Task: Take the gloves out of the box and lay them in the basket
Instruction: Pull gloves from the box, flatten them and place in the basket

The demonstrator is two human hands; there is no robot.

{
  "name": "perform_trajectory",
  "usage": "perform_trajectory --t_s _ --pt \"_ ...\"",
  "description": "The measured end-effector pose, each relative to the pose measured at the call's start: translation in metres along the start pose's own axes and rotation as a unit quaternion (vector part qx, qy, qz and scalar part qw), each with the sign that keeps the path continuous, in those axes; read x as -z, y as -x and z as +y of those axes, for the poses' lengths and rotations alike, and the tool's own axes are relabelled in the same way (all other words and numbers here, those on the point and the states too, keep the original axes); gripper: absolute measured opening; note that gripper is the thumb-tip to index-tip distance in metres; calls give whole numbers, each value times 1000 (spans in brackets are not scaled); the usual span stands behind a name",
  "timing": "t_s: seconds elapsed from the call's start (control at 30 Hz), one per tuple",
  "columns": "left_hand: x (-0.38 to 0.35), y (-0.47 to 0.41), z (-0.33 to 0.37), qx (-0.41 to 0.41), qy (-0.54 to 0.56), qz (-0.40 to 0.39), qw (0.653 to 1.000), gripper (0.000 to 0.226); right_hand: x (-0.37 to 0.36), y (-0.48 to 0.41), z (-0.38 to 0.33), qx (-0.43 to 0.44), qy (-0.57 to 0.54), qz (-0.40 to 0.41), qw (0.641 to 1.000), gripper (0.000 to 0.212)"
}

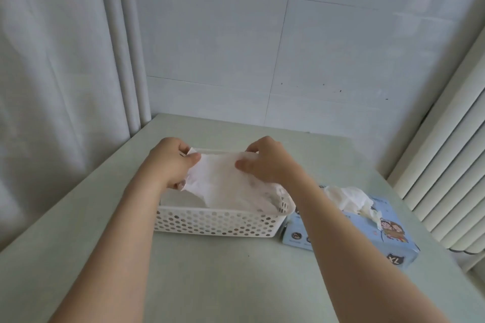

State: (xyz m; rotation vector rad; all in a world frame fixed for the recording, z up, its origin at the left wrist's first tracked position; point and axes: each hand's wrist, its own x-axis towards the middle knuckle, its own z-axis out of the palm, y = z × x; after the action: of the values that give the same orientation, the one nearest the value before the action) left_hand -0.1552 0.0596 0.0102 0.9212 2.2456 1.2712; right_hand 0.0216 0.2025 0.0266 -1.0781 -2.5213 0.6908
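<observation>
In the head view, the left grip (172, 162) and right grip (267, 162) each pinched an end of a glove (223, 178), stretched over the basket (217, 221) below them. Let go unevenly, the limp glove might drape over the rim under the right grip. The box (349, 231) crowded that side, while the surface (236, 283) lay open behind both grips.

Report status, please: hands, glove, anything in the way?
The left hand and right hand both pinch one glove, spread over the basket. More gloves stick out of the box beside it. Nothing blocks the basket.

Both hands (173, 162) (265, 160) hold glove (220, 178) (white) over basket (217, 223)
</observation>
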Motion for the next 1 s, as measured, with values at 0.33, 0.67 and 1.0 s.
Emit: perform_trajectory --t_s 0.33,0.67,1.0 --pt "-16 -3 -14 -4 -299 83 950 16 -21 -10 -10 31 298 0 954 51" --pt "-16 3 1 -86 -266 -58 958 20 -1 13 -14 40 195 -140 970 23" --pt "-20 8 -4 4 -364 -182 913 64 -5 24 -15 91 183 -126 971 29"
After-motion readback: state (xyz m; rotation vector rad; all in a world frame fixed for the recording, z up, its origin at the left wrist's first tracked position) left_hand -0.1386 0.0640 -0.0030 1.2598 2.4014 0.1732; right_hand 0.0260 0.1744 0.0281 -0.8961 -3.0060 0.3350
